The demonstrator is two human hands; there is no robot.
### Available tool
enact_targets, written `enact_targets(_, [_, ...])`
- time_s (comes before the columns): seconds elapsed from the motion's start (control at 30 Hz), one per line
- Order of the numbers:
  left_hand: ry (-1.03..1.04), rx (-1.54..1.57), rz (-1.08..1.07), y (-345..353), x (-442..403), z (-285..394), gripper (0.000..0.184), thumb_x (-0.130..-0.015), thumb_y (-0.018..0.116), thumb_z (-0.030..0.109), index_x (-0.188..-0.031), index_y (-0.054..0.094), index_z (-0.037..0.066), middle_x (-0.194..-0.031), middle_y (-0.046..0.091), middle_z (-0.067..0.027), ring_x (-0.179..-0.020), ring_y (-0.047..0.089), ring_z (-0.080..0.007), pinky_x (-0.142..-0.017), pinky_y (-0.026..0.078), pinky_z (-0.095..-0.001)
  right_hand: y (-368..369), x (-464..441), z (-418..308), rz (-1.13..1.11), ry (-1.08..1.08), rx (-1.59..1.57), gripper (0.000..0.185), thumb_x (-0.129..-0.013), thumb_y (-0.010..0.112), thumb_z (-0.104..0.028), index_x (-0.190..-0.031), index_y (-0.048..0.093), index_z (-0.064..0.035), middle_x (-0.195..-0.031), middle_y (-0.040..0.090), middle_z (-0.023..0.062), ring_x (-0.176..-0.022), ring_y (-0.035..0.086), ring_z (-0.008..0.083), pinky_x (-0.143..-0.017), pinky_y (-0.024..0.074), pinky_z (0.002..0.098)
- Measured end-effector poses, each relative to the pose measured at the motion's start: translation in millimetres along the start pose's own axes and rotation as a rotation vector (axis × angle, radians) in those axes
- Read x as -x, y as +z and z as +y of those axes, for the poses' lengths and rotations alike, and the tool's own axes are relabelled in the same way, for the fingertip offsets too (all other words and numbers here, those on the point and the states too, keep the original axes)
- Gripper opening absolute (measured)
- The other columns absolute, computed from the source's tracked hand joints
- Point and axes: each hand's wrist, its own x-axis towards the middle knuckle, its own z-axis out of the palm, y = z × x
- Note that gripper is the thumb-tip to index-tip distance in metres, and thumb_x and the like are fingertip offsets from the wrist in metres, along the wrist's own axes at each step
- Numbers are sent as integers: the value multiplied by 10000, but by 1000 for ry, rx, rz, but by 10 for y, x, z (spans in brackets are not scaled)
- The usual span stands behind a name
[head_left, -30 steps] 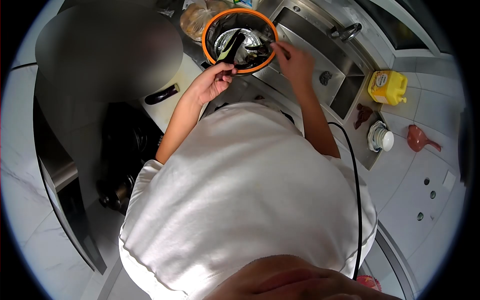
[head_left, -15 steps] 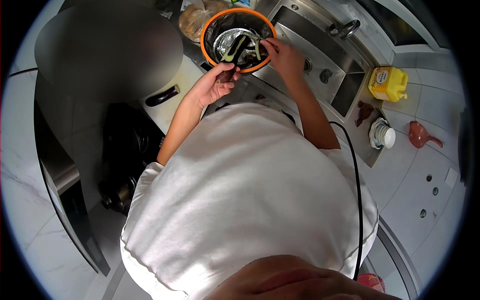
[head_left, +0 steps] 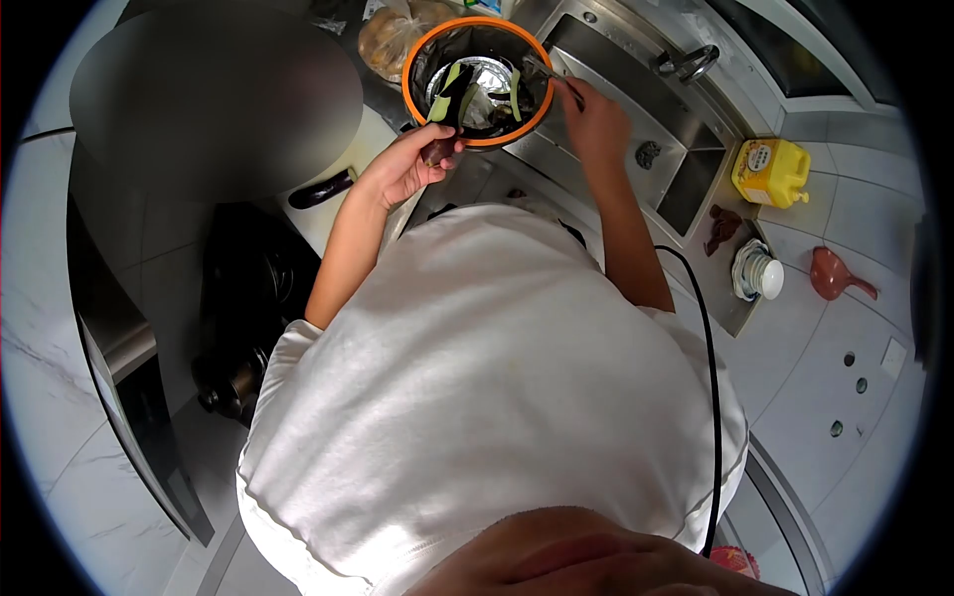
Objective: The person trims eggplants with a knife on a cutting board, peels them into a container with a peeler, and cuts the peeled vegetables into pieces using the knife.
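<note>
My left hand [head_left: 399, 165] is closed around the lower end of a partly peeled eggplant [head_left: 455, 94], which tilts up over a bin with an orange rim [head_left: 408, 79] and a dark liner. Pale green flesh shows between bands of dark skin. In my right hand [head_left: 596, 117], above the bin's right edge, is a slim metal peeler [head_left: 545, 69], apart from the eggplant. Inside the bin lie strips of peel [head_left: 515, 96] and something shiny like foil. Another eggplant [head_left: 323, 189] rests on the pale cutting board [head_left: 370, 149] to the left.
A steel sink [head_left: 621, 84] with a faucet [head_left: 688, 64] is at the right. Beyond it stand a yellow jug [head_left: 770, 171] and stacked white dishes [head_left: 760, 273]. A plastic bag of round, brownish things [head_left: 397, 40] sits behind the bin. A black cable [head_left: 714, 397] runs down my right side.
My right hand has moved right and away from the eggplant with the peeler. The eggplant has shifted slightly left in my left hand.
</note>
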Motion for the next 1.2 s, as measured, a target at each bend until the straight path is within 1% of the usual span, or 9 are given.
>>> enact_targets(0.13, [-5, 54, -23, 22, -40, 16, 123, -991, 661, 101, -1073, 648, 11, -898, 636, -41, -663, 547, -70, -481, 402, -166, -50, 174, -198, -184, -68, -557, 295, -953, 747, -421, -1093, 808, -169, -786, 760, 80, -648, 729, 229, -574, 535, 334])
enact_targets(0.3, [-66, 109, -151, -89, -187, -50, 188, -985, 624, 66, -1162, 611, 3, -907, 581, -20, -614, 466, -38, -453, 341, -162, -22, 379, -459, -423, -84, -495, 284, -947, 756, -401, -1094, 807, -163, -816, 764, 89, -664, 729, 248, -602, 540, 339])
enact_targets(0.4, [-89, 112, -182, -90, -123, -62, 226, -980, 620, 67, -1192, 591, -6, -909, 560, -16, -594, 430, -33, -445, 322, -163, 273, 239, -281, -275, -82, -568, 287, -944, 755, -416, -1079, 809, -169, -805, 757, 97, -668, 723, 286, -603, 545, 356])
enact_targets(0.53, [-100, 137, -183, -64, -81, -92, 241, -1003, 559, 60, -1225, 557, -34, -909, 489, -22, -608, 413, -34, -411, 288, -161, 406, -26, -46, -147, -42, -159, 335, -957, 719, -483, -1063, 813, -180, -759, 738, 97, -661, 712, 304, -585, 541, 390])
enact_targets(0.73, [-29, 20, -109, -56, -23, -38, 250, -1027, 636, 220, -1134, 655, -5, -1137, 737, -190, -652, 580, -97, -547, 537, -189, 243, -90, 66, -83, -34, -15, 366, -964, 690, -525, -1050, 815, -192, -743, 734, 91, -668, 716, 312, -575, 543, 406])
enact_targets(0.87, [4, -72, 22, 46, -26, 10, 245, -1015, 642, 206, -1145, 655, -1, -1193, 734, -192, -660, 580, -103, -556, 546, -201, 2, 2, -30, -89, -93, -179, 311, -953, 722, -480, -1048, 815, -198, -739, 740, 82, -642, 711, 294, -564, 540, 375])
enact_targets(1.07, [-58, 11, -105, -111, -197, -26, 235, -983, 622, 109, -1191, 608, 1, -981, 659, -55, -646, 520, -63, -490, 402, -167, -42, 294, -402, -332, -162, -533, 276, -929, 775, -411, -1043, 806, -161, -765, 746, 89, -652, 720, 282, -576, 535, 368])
enact_targets(1.17, [-100, 58, -118, -99, -221, -18, 249, -967, 609, 74, -1203, 597, -7, -907, 552, -13, -610, 463, -36, -462, 332, -155, 258, 337, -266, -225, -199, -467, 255, -928, 800, -330, -1088, 802, -131, -742, 731, 111, -579, 685, 230, -545, 496, 319])
enact_targets(1.2, [-120, 74, -161, -110, -209, -21, 264, -960, 608, 65, -1212, 589, -10, -911, 547, -17, -595, 440, -29, -450, 316, -156, 341, 283, -214, -179, -134, -487, 278, -932, 765, -437, -1025, 814, -179, -766, 746, 83, -635, 715, 291, -559, 536, 372])
